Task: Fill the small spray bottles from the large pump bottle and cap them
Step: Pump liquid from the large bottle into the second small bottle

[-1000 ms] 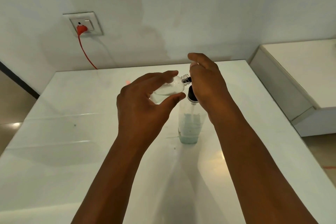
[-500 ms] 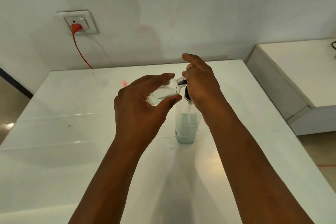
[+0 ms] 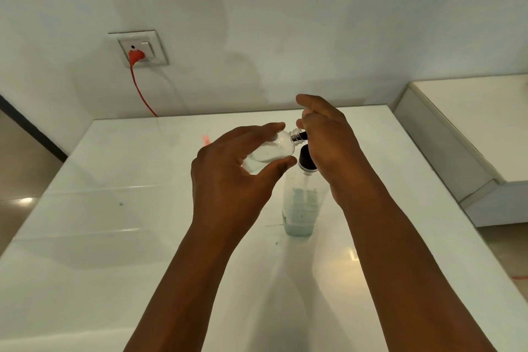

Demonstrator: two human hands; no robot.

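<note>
My left hand [image 3: 228, 180] grips a small clear spray bottle [image 3: 274, 148], tilted sideways with its silver threaded neck [image 3: 297, 135] pointing right. Whitish liquid lies in it. The large clear pump bottle [image 3: 300, 208] stands on the white table [image 3: 114, 237], with pale green liquid in its lower part. My right hand [image 3: 328, 140] rests on its black pump head [image 3: 306, 158], and the black nozzle meets the small bottle's neck. The hand hides most of the pump top.
A wall socket [image 3: 140, 48] with a red plug and red cable [image 3: 143, 94] sits on the wall behind the table's far left. A lower white unit [image 3: 471, 128] stands to the right, past the table's right edge.
Both hands keep their grip and pose, with the small bottle still at the pump nozzle. The camera view has shifted slightly.
</note>
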